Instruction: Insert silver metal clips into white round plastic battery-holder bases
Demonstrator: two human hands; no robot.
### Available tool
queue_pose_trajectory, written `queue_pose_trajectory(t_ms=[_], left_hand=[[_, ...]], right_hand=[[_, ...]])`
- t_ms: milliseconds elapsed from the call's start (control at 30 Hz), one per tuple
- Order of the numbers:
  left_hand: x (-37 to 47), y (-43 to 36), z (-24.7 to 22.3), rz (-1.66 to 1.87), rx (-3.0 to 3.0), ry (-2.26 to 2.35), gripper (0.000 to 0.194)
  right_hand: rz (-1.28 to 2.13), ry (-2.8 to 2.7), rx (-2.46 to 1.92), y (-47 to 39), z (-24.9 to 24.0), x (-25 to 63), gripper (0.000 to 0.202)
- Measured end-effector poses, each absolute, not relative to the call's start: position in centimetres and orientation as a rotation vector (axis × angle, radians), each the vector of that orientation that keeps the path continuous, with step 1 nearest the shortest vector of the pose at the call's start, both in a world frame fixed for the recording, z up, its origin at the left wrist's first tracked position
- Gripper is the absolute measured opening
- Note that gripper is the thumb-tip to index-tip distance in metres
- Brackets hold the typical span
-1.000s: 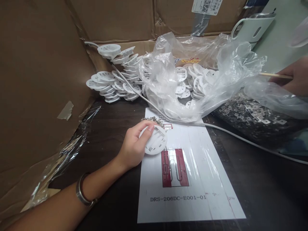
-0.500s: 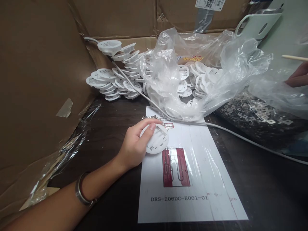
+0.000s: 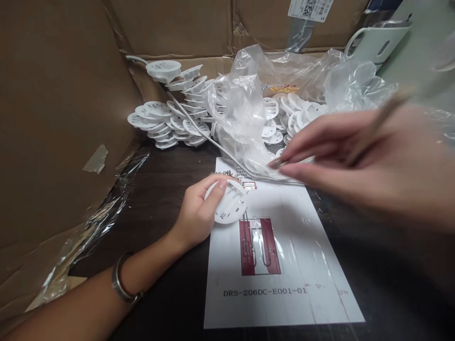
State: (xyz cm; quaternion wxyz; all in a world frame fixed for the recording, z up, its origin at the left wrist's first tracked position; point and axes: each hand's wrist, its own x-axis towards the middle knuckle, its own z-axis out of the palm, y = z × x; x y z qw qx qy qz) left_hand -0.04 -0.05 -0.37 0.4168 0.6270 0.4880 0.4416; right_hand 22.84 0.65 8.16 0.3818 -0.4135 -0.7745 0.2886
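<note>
One laminated sheet reads "DRS-206DC-E001-01"; carton label perhaps unreadable.

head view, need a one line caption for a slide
Left hand holds a round white plastic part on a printed sheet; blurred right hand brings a thin stick over.

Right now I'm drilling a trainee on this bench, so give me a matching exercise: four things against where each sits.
Things:
1. round white plastic disc
2. white printed sheet with red diagram
3. metal bracelet
4. clear plastic bag

Places:
A. on the left wrist
B. flat on the dark table
C. in the left hand
D. behind the sheet, around white discs

Pairs: 1-C, 2-B, 3-A, 4-D
</note>
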Motion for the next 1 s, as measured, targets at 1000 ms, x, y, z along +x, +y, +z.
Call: queue_pose_trajectory(t_ms=[1000], left_hand=[[0.1, -0.4, 0.0, 1.134, 1.727, 1.329, 0.016]], right_hand=[[1.317, -1.658, -1.137, 1.2, 2.3, 18.2, 0.023]])
